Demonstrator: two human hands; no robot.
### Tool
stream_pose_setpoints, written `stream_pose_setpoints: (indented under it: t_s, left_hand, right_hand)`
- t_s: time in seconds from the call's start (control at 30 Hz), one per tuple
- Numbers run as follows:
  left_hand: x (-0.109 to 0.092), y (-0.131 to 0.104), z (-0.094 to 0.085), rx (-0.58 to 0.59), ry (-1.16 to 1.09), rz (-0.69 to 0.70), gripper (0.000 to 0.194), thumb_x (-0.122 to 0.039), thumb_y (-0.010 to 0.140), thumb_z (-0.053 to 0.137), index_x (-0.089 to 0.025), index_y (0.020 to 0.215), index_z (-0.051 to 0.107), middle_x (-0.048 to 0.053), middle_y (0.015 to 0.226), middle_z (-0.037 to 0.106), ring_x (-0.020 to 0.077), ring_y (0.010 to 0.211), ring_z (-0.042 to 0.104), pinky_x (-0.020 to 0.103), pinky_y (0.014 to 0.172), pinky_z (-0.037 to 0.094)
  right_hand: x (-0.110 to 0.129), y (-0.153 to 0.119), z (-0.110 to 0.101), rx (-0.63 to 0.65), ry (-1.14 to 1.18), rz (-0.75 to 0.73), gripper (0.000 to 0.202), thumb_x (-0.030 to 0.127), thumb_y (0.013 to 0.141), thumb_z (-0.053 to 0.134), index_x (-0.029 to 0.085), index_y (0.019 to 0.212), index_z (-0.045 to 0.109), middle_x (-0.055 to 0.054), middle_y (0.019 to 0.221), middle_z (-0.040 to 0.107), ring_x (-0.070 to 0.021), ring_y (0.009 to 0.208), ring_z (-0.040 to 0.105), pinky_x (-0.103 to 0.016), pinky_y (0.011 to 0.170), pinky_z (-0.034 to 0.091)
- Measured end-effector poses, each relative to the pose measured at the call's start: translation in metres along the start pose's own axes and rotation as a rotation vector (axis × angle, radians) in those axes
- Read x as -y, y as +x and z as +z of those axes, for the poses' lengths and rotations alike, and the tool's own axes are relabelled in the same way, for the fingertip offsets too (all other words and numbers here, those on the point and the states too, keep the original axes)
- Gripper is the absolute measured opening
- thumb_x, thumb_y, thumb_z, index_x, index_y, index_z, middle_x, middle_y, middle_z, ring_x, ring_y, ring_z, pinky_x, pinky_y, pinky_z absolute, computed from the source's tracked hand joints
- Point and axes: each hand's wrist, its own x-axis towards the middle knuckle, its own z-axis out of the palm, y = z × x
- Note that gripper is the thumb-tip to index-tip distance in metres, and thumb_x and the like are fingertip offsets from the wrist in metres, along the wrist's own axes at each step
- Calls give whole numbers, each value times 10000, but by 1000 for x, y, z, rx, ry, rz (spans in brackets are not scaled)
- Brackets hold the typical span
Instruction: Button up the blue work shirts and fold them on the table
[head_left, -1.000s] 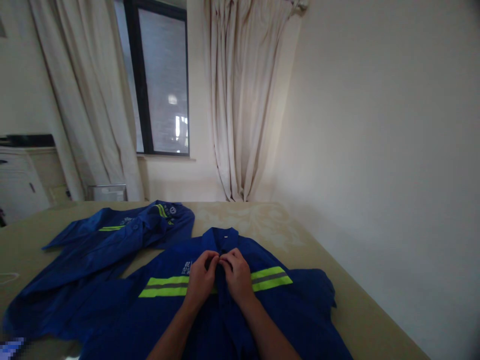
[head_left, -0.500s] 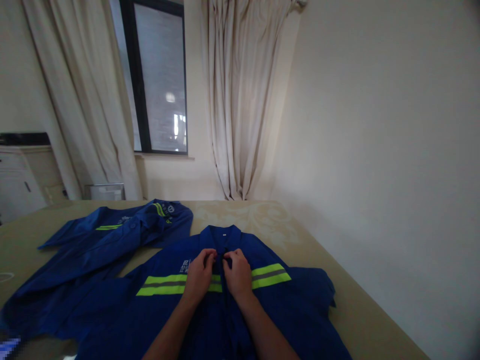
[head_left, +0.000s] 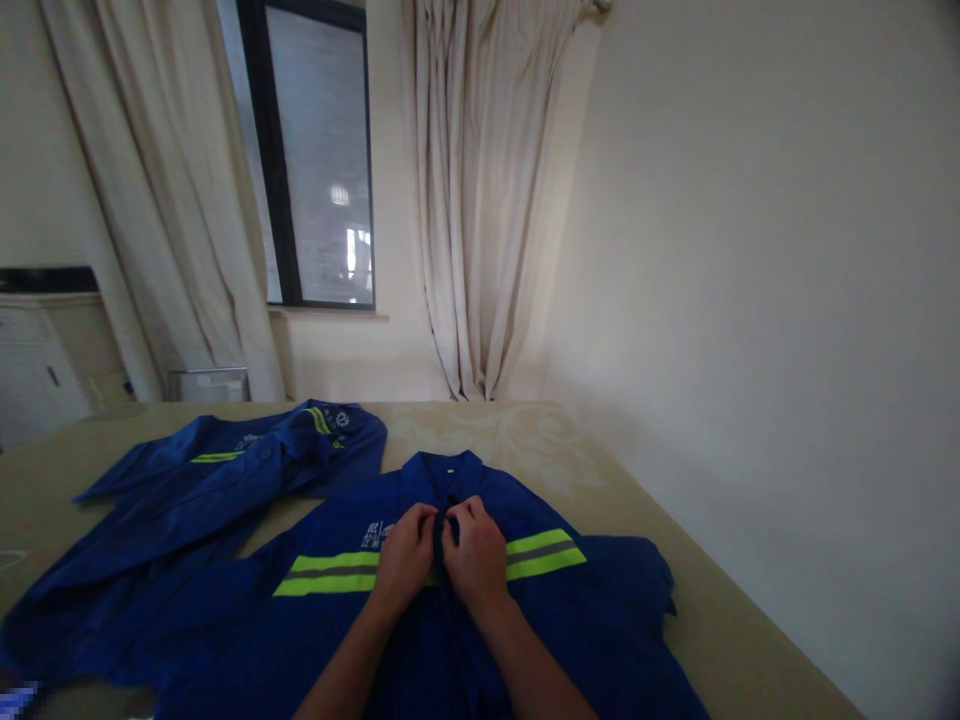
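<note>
A dark blue work jacket (head_left: 337, 640) lies spread out with its collar pointing away from me and a yellow-green reflective band across the chest. White lettering shows on its left chest area. My left hand (head_left: 407, 560) pinches the front edge of the jacket just below the collar. Close against it, my right hand (head_left: 474, 553) grips the opposite front edge, fingers bent and closed on the cloth. The fingertips of both hands nearly meet at the front opening. Whether a button or fastener sits between them is too dark to make out.
A second blue garment (head_left: 277, 460) with reflective strips lies rumpled on the left, partly meeting the jacket's sleeve. Both rest on a beige patterned bed-like surface (head_left: 517, 430). A wall (head_left: 787, 300) runs along the right. Curtains (head_left: 480, 200), a window and a white cabinet (head_left: 45, 360) stand behind.
My hands have drawn closer together at the jacket's front opening, bringing the two edges nearer. The second garment lies as before.
</note>
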Motion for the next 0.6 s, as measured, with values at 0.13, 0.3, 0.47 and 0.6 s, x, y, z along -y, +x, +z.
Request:
stream_pose_setpoints:
  t_s: [0.13, 0.3, 0.47, 0.6]
  left_hand:
    - [0, 0, 1, -9, -11, -18, 219, -281, 922, 446, -240, 947, 660, 62, 945, 771, 245, 890, 717, 366, 829, 510]
    - [-1, 2, -1, 2, -53, -25, 236, -321, 912, 446, -239, 940, 666, 61, 922, 768, 262, 882, 717, 383, 814, 517]
    - [-4, 1, -2, 25, -123, -6, 273, -457, 893, 533, -232, 917, 686, 45, 883, 778, 246, 847, 729, 354, 793, 540]
    - [-6, 1, -2, -7, -144, -9, 300, -483, 888, 547, -226, 910, 699, 49, 883, 782, 244, 839, 731, 352, 792, 546]
  right_hand:
    - [-1, 0, -4, 30, 68, -16, 166, 188, 886, 592, 245, 958, 730, -56, 1041, 657, -210, 890, 675, -300, 795, 517]
    - [-5, 0, -3, 40, 127, -43, 184, 189, 880, 607, 236, 1013, 725, -54, 1082, 657, -204, 922, 673, -288, 830, 518]
    - [-4, 0, -4, 54, 31, -71, 197, 186, 967, 526, 232, 993, 716, -55, 1074, 653, -192, 883, 663, -290, 809, 498]
    - [-3, 2, -5, 53, -32, -101, 182, 184, 984, 540, 240, 1005, 713, -48, 1090, 661, -191, 865, 646, -296, 799, 482]
